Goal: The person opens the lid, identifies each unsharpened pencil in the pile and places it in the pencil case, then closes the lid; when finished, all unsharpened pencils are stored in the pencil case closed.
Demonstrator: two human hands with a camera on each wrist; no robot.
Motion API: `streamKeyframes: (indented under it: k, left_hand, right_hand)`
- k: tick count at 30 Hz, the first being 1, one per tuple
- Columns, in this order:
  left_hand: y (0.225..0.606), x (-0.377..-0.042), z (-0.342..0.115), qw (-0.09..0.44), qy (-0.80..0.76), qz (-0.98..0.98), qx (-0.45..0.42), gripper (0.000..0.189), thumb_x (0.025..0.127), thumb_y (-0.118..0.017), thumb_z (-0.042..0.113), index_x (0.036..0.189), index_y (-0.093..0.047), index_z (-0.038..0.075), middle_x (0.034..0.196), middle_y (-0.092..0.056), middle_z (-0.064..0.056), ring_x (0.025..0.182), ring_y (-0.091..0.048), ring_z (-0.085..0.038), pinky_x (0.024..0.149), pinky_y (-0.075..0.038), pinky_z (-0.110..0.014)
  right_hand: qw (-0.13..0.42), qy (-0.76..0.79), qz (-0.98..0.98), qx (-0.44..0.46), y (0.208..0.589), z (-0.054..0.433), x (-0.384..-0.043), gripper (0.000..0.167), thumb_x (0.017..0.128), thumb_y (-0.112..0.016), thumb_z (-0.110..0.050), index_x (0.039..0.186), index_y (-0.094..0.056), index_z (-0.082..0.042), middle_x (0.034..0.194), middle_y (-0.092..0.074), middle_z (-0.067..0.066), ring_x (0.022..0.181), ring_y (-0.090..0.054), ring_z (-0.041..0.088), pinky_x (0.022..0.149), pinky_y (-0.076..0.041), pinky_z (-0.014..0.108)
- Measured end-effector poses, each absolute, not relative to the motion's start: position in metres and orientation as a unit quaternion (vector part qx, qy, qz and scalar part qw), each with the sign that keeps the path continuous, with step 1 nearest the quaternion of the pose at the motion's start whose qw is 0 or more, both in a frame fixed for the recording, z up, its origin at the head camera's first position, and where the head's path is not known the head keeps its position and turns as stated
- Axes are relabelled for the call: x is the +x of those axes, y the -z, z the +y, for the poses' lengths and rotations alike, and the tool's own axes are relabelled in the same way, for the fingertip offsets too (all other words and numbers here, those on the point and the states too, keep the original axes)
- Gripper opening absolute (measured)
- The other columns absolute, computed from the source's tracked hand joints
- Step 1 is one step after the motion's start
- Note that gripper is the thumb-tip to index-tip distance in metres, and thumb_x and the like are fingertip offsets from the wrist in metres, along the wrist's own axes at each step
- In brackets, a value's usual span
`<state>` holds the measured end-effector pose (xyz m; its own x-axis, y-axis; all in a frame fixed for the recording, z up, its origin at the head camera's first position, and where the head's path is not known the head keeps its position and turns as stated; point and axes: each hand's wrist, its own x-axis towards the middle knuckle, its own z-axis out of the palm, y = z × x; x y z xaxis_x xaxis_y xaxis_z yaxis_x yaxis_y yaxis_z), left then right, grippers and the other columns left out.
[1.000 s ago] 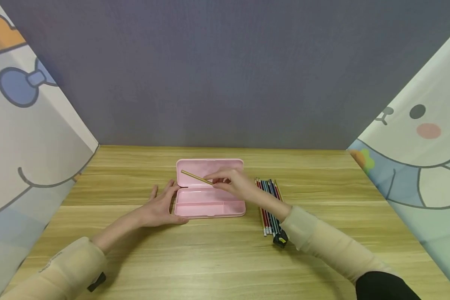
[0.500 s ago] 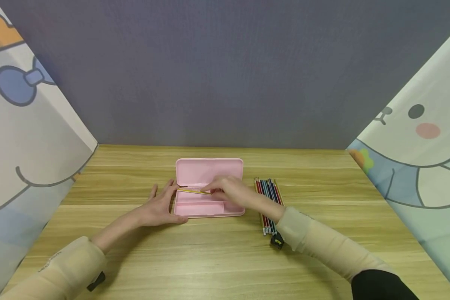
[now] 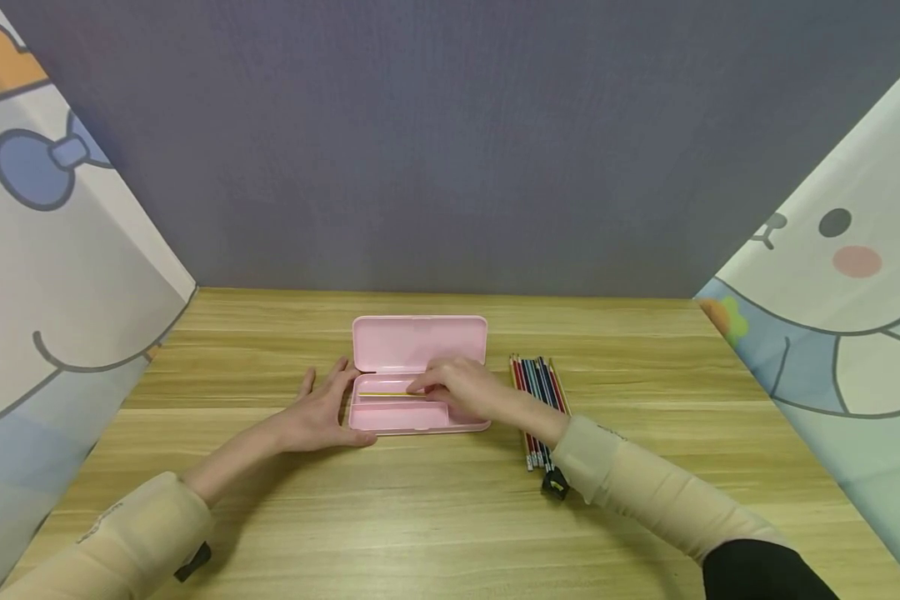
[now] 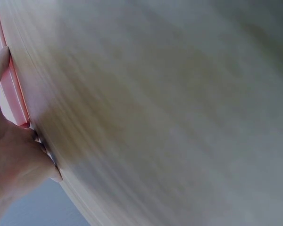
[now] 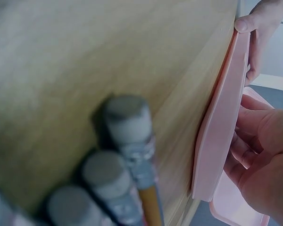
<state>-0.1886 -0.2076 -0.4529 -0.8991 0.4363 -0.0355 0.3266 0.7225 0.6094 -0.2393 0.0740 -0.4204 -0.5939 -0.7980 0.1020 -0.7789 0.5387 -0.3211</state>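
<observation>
**Fingers [image 3: 424,386] curled at one pencil [image 3: 390,394] in the case [image 3: 397,418]**

Wood-grained worktop [image 3: 270,517] carries everything, with the work set roughly midway between its left and right edges, probably so both arms reach it comfortably.

The case sits toward the far edge, its lid opened back that way, which leaves the compartments exposed from the near side.

To its right, and apart from it, lies a row of pencils [image 3: 537,377], eraser ends toward the near edge; that side presumably suits the right hand's reach.

The left hand [image 3: 322,417] spans the case's left end, fingers spread wide, thumb at the near corner, likely bracing it against sliding.

The right hand [image 3: 468,390] has its fingers drawn nearly together on the pencil's right end, in what looks like a pinch; its wrist view hides the contact.

The pencil lies lengthwise in the back compartment, near the divider, apparently lined up because that compartment is long and narrow.
</observation>
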Motion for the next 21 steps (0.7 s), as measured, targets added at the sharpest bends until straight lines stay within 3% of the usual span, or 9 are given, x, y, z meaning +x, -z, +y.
streamKeyframes:
  k: [16, 21]
  left_hand:
    - [0.453, -0.188, -0.208, 0.090, -0.316, 0.921, 0.210, 0.095, 0.078, -0.084, 0.053, 0.148, -0.033, 0.013, 0.163, -0.030, -0.034, 0.158, -0.009, -0.052, 0.118, 0.009, -0.078]
    - [0.452, -0.188, -0.208, 0.090, -0.315, 0.922, 0.208, 0.095, 0.077, -0.084, 0.053, 0.147, -0.034, 0.013, 0.163, -0.032, -0.033, 0.158, -0.009, -0.051, 0.118, 0.008, -0.077]
  right_hand:
    - [0.025, 0.194, 0.875, -0.444, 0.420, 0.081, -0.238, 0.031, 0.093, -0.072, -0.003, 0.118, -0.078, -0.019, 0.092, -0.075, -0.003, 0.090, -0.068, 0.011, 0.086, -0.056, 0.028]
    - [0.033, 0.238, 0.873, -0.424, 0.414, 0.089, -0.235, 0.030, 0.093, -0.074, -0.007, 0.122, -0.076, -0.014, 0.103, -0.077, 0.002, 0.093, -0.071, 0.013, 0.085, -0.058, 0.027]
